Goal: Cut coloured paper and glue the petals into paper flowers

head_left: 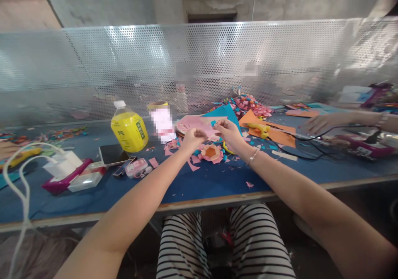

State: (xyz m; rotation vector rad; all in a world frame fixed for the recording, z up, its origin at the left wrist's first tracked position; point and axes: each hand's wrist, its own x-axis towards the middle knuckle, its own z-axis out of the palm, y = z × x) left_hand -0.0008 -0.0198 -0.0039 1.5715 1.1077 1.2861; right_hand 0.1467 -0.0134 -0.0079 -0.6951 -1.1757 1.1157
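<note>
Above the blue table my right hand (229, 132) pinches a small blue piece of paper (213, 123) between thumb and fingertips. Close by on the left, my left hand (195, 139) has its fingertips pressed together; whatever may be in them is too small to make out. Below both hands lies a paper flower (210, 152) with an orange-brown middle and pale pink petals. Pink sheets (203, 123) and a blue sheet (228, 114) lie just behind the hands. Pink scraps (194, 166) are scattered around the flower.
A yellow-filled bottle (129, 129), a dark phone (112, 154) and a purple power strip (66, 181) stand left. Behind is a pile of paper pieces (248, 106). At right are a yellow glue gun (259, 129), orange sheets (282, 136), black cables and another person's hand (323, 122).
</note>
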